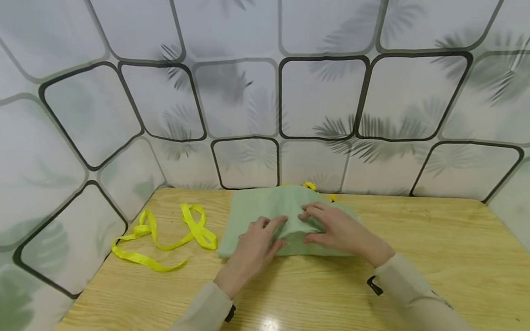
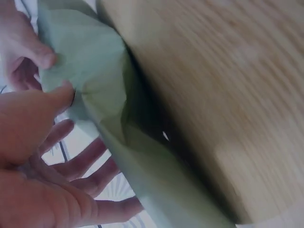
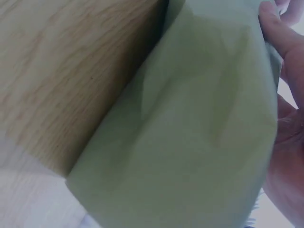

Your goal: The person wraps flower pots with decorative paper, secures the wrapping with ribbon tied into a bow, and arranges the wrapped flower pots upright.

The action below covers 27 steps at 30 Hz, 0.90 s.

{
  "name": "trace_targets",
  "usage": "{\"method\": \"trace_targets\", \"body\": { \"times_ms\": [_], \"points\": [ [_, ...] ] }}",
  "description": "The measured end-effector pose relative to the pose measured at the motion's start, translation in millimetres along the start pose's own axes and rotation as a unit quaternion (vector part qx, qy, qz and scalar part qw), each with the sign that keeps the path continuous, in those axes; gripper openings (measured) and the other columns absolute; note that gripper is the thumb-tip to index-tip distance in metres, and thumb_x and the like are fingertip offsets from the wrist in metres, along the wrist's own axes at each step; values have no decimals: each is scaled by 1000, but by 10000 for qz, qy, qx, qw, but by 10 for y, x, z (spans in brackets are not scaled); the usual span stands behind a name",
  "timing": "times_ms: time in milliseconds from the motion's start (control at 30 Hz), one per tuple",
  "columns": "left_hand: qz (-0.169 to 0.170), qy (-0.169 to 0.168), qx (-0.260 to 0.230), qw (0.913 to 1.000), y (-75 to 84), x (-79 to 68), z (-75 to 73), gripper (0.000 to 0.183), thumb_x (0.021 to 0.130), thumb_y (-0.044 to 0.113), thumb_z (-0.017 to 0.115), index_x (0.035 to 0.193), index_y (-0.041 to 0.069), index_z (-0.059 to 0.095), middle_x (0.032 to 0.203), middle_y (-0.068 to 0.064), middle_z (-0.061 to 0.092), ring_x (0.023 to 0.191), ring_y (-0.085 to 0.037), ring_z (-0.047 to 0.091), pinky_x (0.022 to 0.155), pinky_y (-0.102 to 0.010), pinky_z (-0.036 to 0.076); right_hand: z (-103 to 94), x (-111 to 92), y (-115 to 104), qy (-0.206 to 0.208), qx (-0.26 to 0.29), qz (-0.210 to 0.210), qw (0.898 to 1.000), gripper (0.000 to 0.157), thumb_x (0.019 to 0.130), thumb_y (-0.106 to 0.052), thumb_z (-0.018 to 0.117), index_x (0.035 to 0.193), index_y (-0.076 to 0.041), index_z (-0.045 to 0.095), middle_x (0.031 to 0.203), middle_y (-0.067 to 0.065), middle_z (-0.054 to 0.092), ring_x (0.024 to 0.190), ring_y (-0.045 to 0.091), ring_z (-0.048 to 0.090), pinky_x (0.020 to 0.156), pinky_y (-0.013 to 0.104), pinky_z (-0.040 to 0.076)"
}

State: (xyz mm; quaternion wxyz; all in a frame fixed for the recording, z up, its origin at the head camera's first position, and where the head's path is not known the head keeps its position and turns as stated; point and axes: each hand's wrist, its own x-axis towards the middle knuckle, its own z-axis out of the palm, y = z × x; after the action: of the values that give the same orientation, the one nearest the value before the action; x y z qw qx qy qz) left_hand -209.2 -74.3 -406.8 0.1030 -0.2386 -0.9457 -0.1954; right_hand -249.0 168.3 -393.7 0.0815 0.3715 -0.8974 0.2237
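A light green sheet of wrapping paper (image 1: 259, 204) lies folded and raised in soft creases on the table. Yellow flowers (image 1: 310, 185) peek out past its far edge; whatever else is under the paper is hidden. My left hand (image 1: 258, 244) rests on the paper's near left part, thumb against the near fold and fingers fairly straight, as the left wrist view shows. On the right side, my right hand (image 1: 333, 227) presses the paper with relaxed, slightly bent fingers. Its thumb (image 3: 275, 28) touches the fold in the right wrist view.
A loose yellow ribbon (image 1: 195, 226) curls across the wooden table (image 1: 421, 251) left of the paper. Behind the table's far edge stands a patterned wall covering (image 1: 321, 99), which also closes off both sides.
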Motion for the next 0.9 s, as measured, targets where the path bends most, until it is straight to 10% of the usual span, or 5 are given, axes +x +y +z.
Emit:
{"method": "trace_targets", "body": {
  "times_ms": [167, 367, 900],
  "points": [
    [-789, 124, 69, 9968, -101, -26, -136, 52, 100, 49, 61, 136, 12, 61, 129, -18, 65, 114, -40, 63, 82, -58, 57, -10, 3, 8, 29, -159, -44, 9999, 46, 86, -33, 83, 124, -15, 67, 133, 7, 64, 116, 24, 66, 93, 43, 57],
    [-2496, -255, 615, 9661, -247, -152, -402, 68, 103, 51, 54, 137, -7, 48, 119, -33, 57, 83, -44, 63, 66, -59, 55, 1, 7, -40, -156, -529, -116, 9984, 57, 93, -34, 76, 145, -21, 59, 137, 11, 58, 114, 24, 65, 90, 42, 57],
    [-3129, -1759, -1305, 9242, -633, -313, -504, 72, 106, 38, 56, 139, -22, 31, 79, -21, 66, 52, -22, 66, 51, -32, 55, 105, 90, -113, 6, -576, -264, 9980, 45, 95, -43, 71, 133, -19, 66, 151, 11, 55, 128, 38, 57, 100, 57, 51]
  ]
}}
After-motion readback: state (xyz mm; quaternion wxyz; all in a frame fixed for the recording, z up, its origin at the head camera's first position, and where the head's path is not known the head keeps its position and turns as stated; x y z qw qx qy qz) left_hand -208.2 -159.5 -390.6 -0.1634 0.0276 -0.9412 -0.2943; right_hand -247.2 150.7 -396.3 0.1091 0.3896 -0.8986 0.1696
